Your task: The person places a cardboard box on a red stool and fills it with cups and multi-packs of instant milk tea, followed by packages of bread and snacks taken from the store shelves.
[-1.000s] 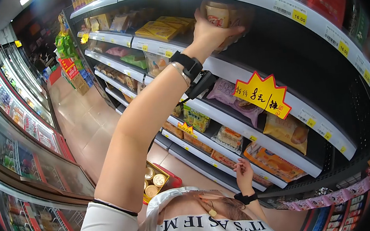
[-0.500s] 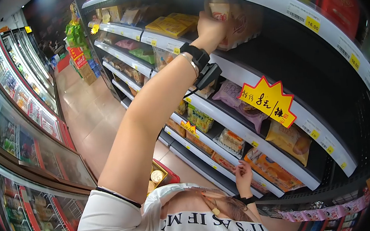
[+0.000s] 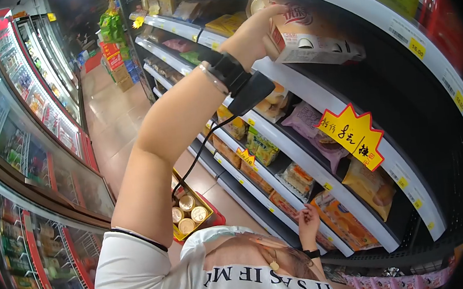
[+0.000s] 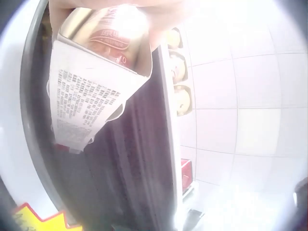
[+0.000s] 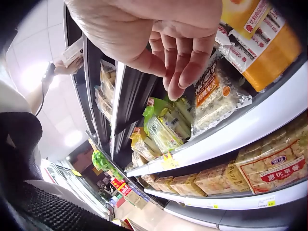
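- Along a shop aisle, black shelves (image 3: 399,79) with white price edges face glass-doored coolers (image 3: 72,189) across a tiled floor (image 3: 113,117).
- Low down, a basket (image 3: 220,219) holds round-lidded tubs (image 3: 199,214).
- At an upper shelf, my left grip (image 3: 254,35) pinches a carton (image 3: 312,29) by one end.
- Pale pinkish-white, it carries red lettering, rounded cutouts along one side, fine print on another, and a cup (image 4: 107,38) showing at its end.
- My right grip (image 3: 308,221) hangs relaxed, fingers loosely bent, near packaged food (image 5: 216,103).
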`<state>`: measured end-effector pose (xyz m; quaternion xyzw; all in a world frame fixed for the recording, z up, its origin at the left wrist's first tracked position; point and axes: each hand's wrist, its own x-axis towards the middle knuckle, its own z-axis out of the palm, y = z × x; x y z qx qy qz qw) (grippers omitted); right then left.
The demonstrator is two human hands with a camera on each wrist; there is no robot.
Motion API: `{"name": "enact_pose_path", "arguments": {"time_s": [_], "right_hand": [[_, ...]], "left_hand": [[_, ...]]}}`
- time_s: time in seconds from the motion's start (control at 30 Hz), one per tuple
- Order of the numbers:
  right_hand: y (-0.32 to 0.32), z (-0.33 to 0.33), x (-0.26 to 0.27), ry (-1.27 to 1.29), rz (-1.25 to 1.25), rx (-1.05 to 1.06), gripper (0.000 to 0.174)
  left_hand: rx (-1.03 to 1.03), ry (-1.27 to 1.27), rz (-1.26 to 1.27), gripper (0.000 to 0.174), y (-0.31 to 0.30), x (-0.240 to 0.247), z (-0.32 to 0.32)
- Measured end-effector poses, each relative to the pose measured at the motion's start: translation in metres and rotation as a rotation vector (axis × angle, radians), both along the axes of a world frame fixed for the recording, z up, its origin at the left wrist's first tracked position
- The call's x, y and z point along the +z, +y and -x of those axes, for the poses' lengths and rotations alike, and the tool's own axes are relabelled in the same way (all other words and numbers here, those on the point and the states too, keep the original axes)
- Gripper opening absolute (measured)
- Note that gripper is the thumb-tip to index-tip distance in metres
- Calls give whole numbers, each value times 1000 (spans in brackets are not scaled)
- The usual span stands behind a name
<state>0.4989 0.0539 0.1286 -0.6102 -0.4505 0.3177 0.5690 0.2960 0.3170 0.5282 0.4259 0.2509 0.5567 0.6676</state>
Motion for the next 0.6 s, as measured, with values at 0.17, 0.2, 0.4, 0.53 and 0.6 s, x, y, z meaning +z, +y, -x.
{"name": "enact_pose_path", "arguments": {"time_s": [0.17,0.2,0.4,0.53,0.6], "right_hand": [[6,9,9,-41,12,41,25],[6,11,9,-48,5,57,24],[20,14,-6,-59,31,144,24],[34,31,6,-101,10,268,25],[43,43,13,-154,28,336,25]], "left_hand": [[-119,-56,40,37,-18,-10,55],[-143,-75,42,38,-29,-12,68],[-162,-55,-101,43,-59,-48,158],[-13,-41,-110,39,-91,-81,236],[0,-109,-63,36,-113,-100,277]]}}
